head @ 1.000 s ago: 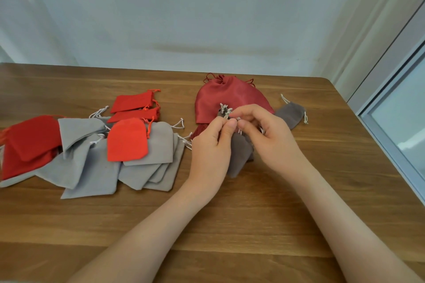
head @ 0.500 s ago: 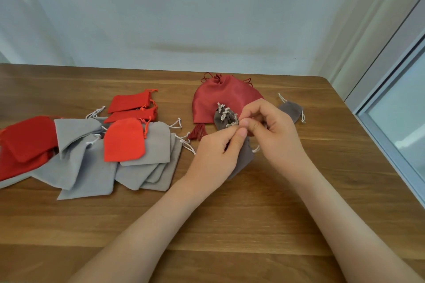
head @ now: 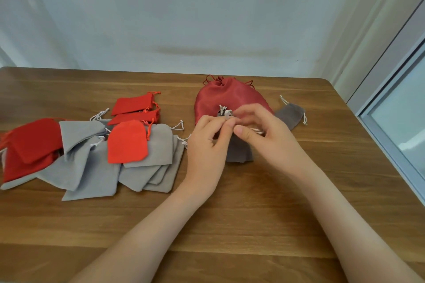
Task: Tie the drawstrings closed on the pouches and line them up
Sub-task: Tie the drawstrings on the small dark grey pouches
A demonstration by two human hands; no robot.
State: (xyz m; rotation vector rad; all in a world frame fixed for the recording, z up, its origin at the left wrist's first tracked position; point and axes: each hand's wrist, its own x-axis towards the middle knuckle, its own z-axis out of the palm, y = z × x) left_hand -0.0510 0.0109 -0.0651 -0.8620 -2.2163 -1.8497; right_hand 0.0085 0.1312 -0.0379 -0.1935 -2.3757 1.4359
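Head view: left hand point(head: 208, 145) and right hand point(head: 269, 138) both pinch the white drawstring point(head: 227, 114) at the neck of a dark grey pouch point(head: 239, 151), mid-bench point(head: 230, 213), before the big red pouch point(head: 227, 96). That one and a small grey pouch point(head: 291, 115) at right look cinched. The heap point(head: 92, 163) at left seems untied, so most tying and the lining-up remain.

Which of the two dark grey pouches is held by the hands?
The nearer grey pouch, in front of the large red bag: the left hand and right hand pinch its white drawstring. The farther grey pouch lies untouched to the right.
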